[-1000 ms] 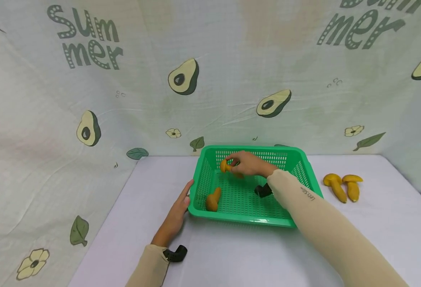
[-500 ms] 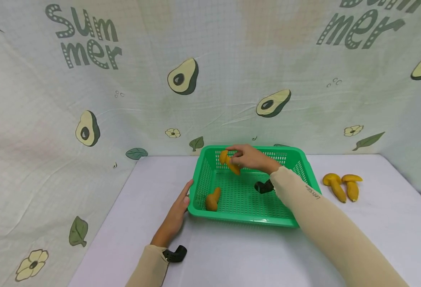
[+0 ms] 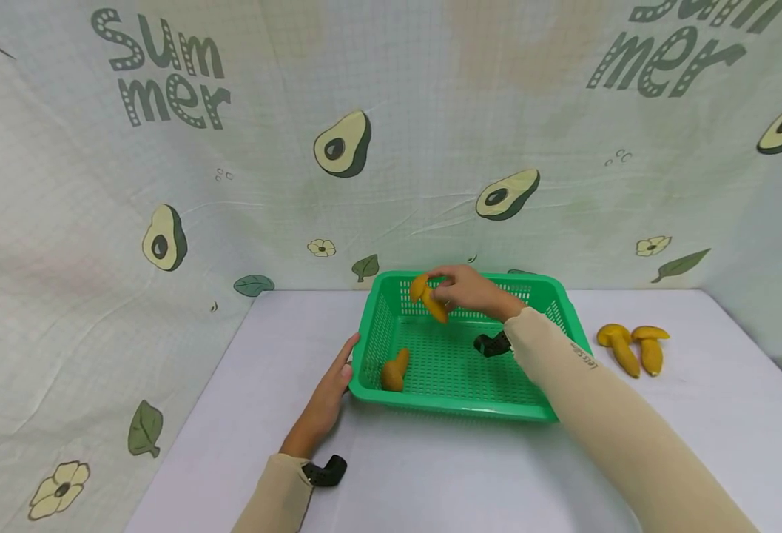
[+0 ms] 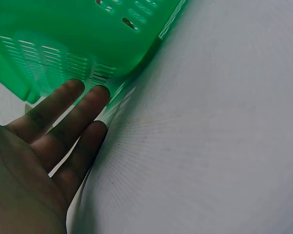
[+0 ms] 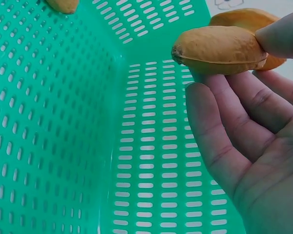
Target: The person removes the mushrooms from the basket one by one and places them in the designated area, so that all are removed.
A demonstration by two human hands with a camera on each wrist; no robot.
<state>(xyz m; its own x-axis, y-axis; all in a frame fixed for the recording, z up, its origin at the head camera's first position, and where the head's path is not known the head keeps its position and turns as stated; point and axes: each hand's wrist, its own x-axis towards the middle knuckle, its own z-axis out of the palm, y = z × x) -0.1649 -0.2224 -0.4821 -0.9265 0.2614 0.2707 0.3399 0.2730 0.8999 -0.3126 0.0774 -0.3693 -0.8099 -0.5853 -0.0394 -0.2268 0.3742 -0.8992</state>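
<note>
My right hand (image 3: 467, 287) pinches an orange-yellow mushroom (image 5: 219, 48) between thumb and fingers, above the back left part of a green plastic basket (image 3: 457, 406). Its stem points toward the camera in the right wrist view, with the cap behind. Inside the basket, at the front left corner, lies another mushroom (image 3: 393, 372). My left hand (image 3: 324, 403) is at the basket's left side, fingers extended. The left wrist view shows its fingertips (image 4: 100, 95) right at the slotted basket wall.
Two more mushrooms lie on the white table to the right of the basket: one with a long stem (image 3: 620, 348) and a shorter one (image 3: 652, 348). A cloth printed with avocados (image 3: 342, 144) hangs behind the table.
The right hand has lifted the mushroom up from low in the basket, mostly in the first half second, and its stem now shows. The left hand has stayed in place.
</note>
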